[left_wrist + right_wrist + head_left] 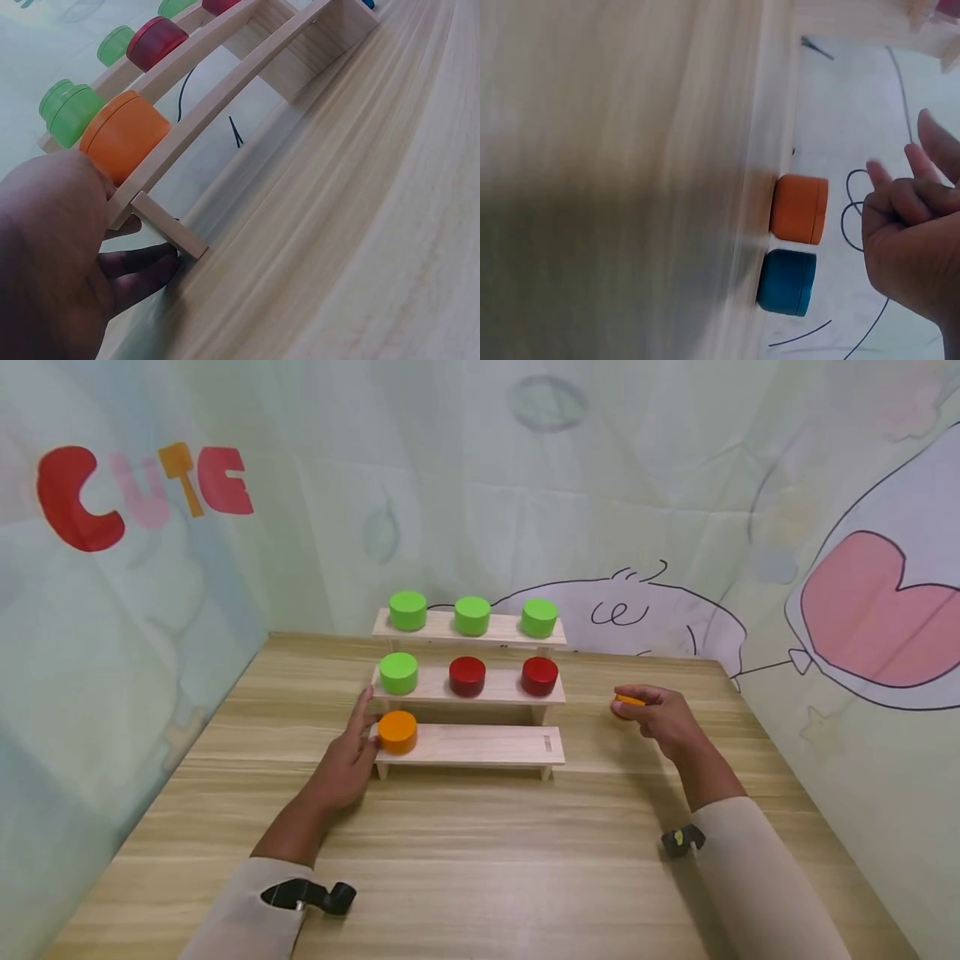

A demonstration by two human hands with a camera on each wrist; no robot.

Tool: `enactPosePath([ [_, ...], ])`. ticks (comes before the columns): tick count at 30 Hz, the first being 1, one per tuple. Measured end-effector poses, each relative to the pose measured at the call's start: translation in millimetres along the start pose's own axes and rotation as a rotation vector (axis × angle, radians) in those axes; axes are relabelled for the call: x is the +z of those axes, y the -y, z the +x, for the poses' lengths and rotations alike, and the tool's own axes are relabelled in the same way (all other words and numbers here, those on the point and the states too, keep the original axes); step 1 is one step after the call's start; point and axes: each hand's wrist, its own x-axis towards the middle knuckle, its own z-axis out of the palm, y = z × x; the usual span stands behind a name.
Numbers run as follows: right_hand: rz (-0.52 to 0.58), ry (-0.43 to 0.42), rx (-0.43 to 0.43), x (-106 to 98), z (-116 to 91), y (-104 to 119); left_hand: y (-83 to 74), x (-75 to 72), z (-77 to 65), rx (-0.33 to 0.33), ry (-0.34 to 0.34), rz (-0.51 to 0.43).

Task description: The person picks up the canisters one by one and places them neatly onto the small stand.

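Observation:
My left hand (pixel 348 764) rests against the left end of the lowest wooden shelf (pixel 480 745), its lower fingers touching the leg in the left wrist view. An orange cylinder (pixel 397 732), seamed near its top, stands on that end. Over on the right, my right hand (pixel 663 718) hovers at a second orange cylinder (pixel 799 209). The right wrist view shows a gap between hand and cylinder. A blue cylinder (pixel 787 283) stands beside it on the table, hidden in the head view. In that view, the second orange cylinder is largely behind the fingers.
The middle tier (pixel 505 683) holds a green cylinder (pixel 398 673) and two red cylinders (pixel 467 677). Three green cylinders (pixel 472 616) stand on the top tier (pixel 506 626). A printed cloth (pixel 465 485) surrounds the back and sides of the wooden table (pixel 480 877).

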Motion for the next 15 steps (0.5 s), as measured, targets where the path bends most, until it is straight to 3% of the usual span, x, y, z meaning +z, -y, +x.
enactPosePath([
  [4,-0.135,-0.059,0.049,-3,7,0,0.4,0.8,-0.7,0.01,0.001,-0.006],
  [15,-0.409,-0.07,-0.006,-12,27,-1,1.3,0.3,-0.7,0.006,0.002,0.008],
])
